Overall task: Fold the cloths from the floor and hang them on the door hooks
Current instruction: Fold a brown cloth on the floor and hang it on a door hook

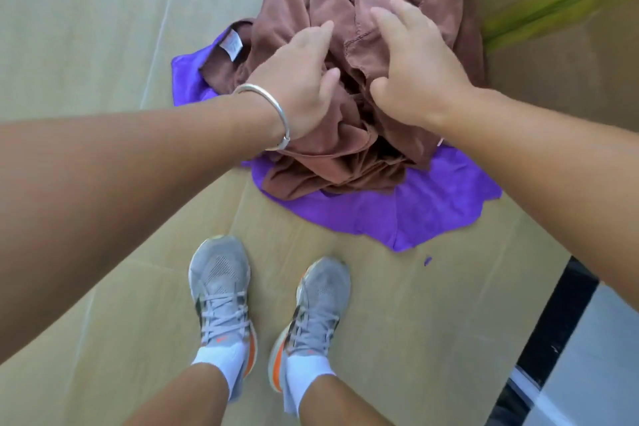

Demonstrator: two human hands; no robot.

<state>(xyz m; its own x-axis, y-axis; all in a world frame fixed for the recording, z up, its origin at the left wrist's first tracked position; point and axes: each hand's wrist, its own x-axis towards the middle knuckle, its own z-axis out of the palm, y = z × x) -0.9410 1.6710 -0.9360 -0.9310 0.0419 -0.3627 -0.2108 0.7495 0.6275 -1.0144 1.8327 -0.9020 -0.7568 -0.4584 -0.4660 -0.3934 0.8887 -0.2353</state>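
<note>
Brown cloth (349,55) heaped on purple cloth (415,211); left hand (297,86) and right hand (411,69) on it, fingers loosely spread; white tag (232,46) unreadable

No text, number or brand name can be read anywhere. A white tag (232,46) is sewn at the left edge of the brown cloth (345,156), where it overlaps the purple cloth (432,214); it carries faint printed marks, too blurred to make out. Each grey shoe (221,290) has a small orange mark on the tongue and dark stripes on the side, but no lettering can be told.
</note>
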